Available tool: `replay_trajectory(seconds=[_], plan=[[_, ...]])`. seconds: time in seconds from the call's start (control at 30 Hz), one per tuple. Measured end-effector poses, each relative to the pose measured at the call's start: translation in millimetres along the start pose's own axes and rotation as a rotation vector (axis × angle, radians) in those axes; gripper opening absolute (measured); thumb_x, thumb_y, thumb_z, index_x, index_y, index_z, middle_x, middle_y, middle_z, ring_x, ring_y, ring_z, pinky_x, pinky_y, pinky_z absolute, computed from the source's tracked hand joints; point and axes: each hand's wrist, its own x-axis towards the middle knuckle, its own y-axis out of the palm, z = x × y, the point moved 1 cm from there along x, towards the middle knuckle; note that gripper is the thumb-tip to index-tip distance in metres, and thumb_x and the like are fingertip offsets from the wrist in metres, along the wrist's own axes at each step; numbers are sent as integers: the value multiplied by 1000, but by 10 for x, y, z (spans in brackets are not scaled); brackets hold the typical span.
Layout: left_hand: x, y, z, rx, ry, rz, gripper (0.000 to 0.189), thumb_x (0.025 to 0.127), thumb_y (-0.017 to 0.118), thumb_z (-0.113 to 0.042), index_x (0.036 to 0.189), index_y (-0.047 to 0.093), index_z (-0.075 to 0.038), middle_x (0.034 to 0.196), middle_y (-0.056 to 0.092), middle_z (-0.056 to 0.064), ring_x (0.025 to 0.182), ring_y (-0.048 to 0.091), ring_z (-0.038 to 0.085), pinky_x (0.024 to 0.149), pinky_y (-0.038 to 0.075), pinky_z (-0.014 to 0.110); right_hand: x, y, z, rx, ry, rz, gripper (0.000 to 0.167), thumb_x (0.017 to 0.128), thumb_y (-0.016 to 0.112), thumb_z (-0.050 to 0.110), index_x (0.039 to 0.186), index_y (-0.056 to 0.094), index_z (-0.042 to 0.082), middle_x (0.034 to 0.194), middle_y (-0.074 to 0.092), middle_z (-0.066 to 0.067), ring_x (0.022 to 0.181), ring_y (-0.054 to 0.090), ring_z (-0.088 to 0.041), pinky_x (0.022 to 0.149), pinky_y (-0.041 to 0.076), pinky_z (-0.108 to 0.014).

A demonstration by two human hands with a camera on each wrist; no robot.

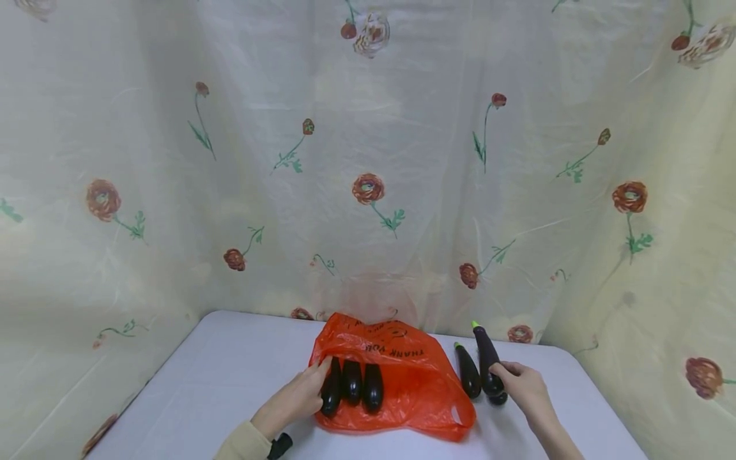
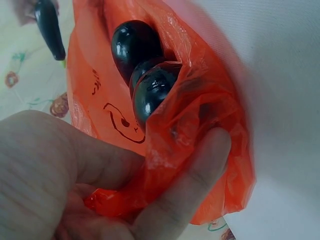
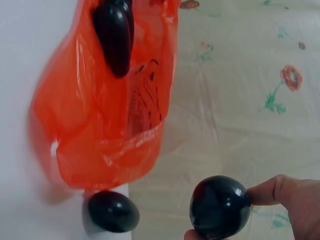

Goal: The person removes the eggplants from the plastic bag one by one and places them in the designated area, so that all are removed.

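Note:
A red plastic bag [image 1: 422, 399] with black "THANK YOU" print lies on the white table, its mouth facing me. Three dark eggplants [image 1: 351, 382] rest side by side in the bag's opening. With thumb and fingers my left hand [image 1: 299, 395] pinches the bag's left edge, the film bunched between them in the left wrist view. To the right of the bag, my right hand [image 1: 524, 385] grips an eggplant [image 1: 486, 354] near its rounded end, green stem pointing away. Another eggplant [image 1: 467, 372] lies between it and the bag. Below the held one shows a further dark rounded end [image 1: 499, 399].
The white table [image 1: 230, 370] backs onto a pale curtain [image 1: 425, 211] printed with red flowers, which also hangs along both sides. A small black object [image 1: 280, 445] shows beside the left sleeve [image 1: 247, 441].

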Motion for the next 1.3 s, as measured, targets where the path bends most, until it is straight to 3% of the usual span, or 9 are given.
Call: replay_trajectory(seconds=[0.3,0.53,0.83,0.97,1.1,1.3], plan=[[-21,4,16,45,54,-32,66,83,64,5,142,37,10,143,47,25,124,53,38,99,47,51,113,-124,-150,-22,28,-10,59,92,55,37,126,56,-12,116,64,-29,108,58,-44,91,47,-55],[-22,-6,0,28,20,-14,67,82,63,6,143,36,9,145,45,24,126,52,37,100,46,51,186,-199,-270,13,78,-8,63,92,54,37,128,52,-15,120,60,-33,115,51,-50,95,42,-61],[1,3,0,4,-11,6,70,82,64,7,145,35,7,146,44,23,128,51,37,100,46,51,261,-226,-470,23,89,-12,62,91,56,36,123,54,-17,110,65,-32,108,55,-49,92,43,-59],[7,7,-12,-23,-42,20,70,82,65,7,145,34,6,147,42,23,130,49,37,102,44,52,281,-231,-537,28,104,-32,61,89,57,34,120,56,-18,105,67,-31,100,60,-45,81,49,-45],[5,7,-18,-42,-59,31,71,83,65,6,146,33,5,148,41,22,131,48,37,102,43,53,295,-246,-591,26,110,-43,61,88,59,33,119,56,-19,104,67,-31,91,65,-37,73,48,-33],[6,1,-10,-37,-46,28,70,83,65,6,146,33,6,148,41,23,131,48,37,102,43,52,348,-237,-686,34,136,-45,63,88,60,34,119,55,-21,107,64,-35,88,65,-36,79,50,-42]])
